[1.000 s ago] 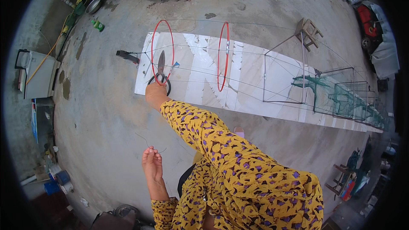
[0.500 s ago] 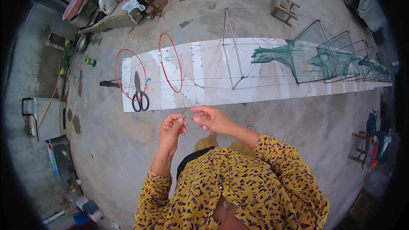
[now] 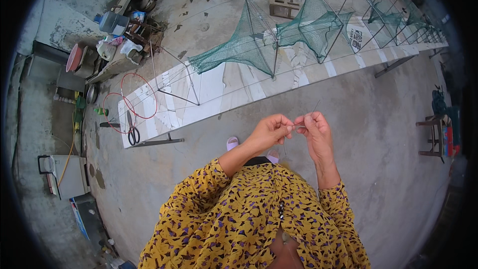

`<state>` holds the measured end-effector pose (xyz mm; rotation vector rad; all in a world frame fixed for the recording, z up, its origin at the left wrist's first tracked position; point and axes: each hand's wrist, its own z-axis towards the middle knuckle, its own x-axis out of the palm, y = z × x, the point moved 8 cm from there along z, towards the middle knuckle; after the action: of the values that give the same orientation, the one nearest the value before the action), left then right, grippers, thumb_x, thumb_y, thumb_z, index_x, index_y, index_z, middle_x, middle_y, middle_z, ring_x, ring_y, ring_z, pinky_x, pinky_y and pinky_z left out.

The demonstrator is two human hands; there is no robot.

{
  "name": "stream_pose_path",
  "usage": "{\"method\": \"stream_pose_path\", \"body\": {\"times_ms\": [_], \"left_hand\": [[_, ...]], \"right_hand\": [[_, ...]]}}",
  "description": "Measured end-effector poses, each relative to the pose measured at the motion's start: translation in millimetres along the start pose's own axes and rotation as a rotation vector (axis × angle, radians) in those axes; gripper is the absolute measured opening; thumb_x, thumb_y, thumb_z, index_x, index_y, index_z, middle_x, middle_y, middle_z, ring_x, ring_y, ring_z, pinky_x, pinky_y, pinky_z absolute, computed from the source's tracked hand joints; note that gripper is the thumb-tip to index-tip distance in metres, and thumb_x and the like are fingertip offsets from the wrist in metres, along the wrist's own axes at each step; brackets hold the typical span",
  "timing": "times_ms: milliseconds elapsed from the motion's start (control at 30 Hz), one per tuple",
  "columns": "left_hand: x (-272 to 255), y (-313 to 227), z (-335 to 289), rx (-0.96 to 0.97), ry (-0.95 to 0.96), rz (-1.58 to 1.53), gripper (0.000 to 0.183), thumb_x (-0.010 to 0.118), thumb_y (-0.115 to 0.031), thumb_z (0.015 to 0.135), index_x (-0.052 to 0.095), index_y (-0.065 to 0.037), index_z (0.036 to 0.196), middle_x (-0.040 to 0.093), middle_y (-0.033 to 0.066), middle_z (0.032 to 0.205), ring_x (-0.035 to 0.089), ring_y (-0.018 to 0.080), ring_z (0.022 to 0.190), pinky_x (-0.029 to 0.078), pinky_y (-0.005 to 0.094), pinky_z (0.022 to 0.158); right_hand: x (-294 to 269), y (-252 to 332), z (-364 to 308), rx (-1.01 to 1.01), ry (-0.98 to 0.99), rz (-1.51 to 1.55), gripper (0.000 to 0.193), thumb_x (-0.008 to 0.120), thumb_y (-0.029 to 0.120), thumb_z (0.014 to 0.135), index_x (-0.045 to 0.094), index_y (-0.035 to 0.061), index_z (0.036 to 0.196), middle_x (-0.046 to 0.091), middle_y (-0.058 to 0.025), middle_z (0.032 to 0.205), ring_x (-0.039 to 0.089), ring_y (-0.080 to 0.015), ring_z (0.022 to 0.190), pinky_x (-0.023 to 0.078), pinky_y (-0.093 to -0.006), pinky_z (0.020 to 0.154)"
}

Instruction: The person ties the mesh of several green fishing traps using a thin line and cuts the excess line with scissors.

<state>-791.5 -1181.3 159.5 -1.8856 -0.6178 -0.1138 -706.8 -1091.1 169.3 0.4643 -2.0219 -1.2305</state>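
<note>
Before my body, above the floor, my left hand (image 3: pixel 275 130) and my right hand (image 3: pixel 315 127) are close together, fingertips pinched. A short stretch of thin dark strand (image 3: pixel 298 126) runs between them. One loose end sticks up past my right fingers, and another hangs below my left; whether it is cord or wire I cannot tell. Beyond my hands, a long green net trap (image 3: pixel 231 52) with metal frames stretches along a low narrow table (image 3: pixel 211 87). At its left end are two red rings (image 3: pixel 156 100) and black-handled scissors (image 3: pixel 133 136).
A wooden stool (image 3: pixel 285 3) stands behind the table. Far right is another stool (image 3: pixel 432 137) with green and red things on it. Along the left wall are a white box (image 3: pixel 69 175), a pink basin (image 3: pixel 74 58) and a water jug (image 3: pixel 113 23).
The table, rings and net have shifted left in view, with more net showing. My hands, apart before with the strand in my left, now meet and both pinch it.
</note>
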Motion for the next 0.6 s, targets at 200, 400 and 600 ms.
{"method": "stream_pose_path", "body": {"times_ms": [200,400,600], "left_hand": [[129,11,76,-0.070,0.378,0.207,0.010,0.056,-0.016,0.086,0.057,-0.007,0.091,0.057,-0.0020,0.071,0.046,0.0017,0.056,0.037,0.0157,0.050],[240,12,143,-0.132,0.623,0.396,0.007,0.054,-0.011,0.085,0.058,-0.006,0.088,0.056,-0.0021,0.072,0.049,0.0026,0.062,0.038,0.0167,0.052],[331,-4,231,-0.096,0.851,0.535,0.007,0.052,-0.011,0.086,0.057,-0.007,0.089,0.056,-0.0034,0.074,0.050,0.0027,0.066,0.039,0.0172,0.055]], "right_hand": [[-132,72,-48,-0.168,-0.261,0.382,0.013,0.047,0.020,0.091,0.048,0.0069,0.088,0.056,-0.0046,0.080,0.056,-0.0149,0.076,0.047,-0.0313,0.073],[-238,113,-82,-0.308,-0.401,0.601,0.012,0.045,0.018,0.092,0.048,0.0082,0.086,0.038,0.0033,0.060,0.043,-0.0098,0.057,0.044,-0.0278,0.062],[-334,170,-63,-0.338,-0.487,0.599,0.011,0.047,0.018,0.091,0.049,0.0078,0.086,0.035,0.0039,0.058,0.031,-0.0064,0.050,0.034,-0.0244,0.052]]}}
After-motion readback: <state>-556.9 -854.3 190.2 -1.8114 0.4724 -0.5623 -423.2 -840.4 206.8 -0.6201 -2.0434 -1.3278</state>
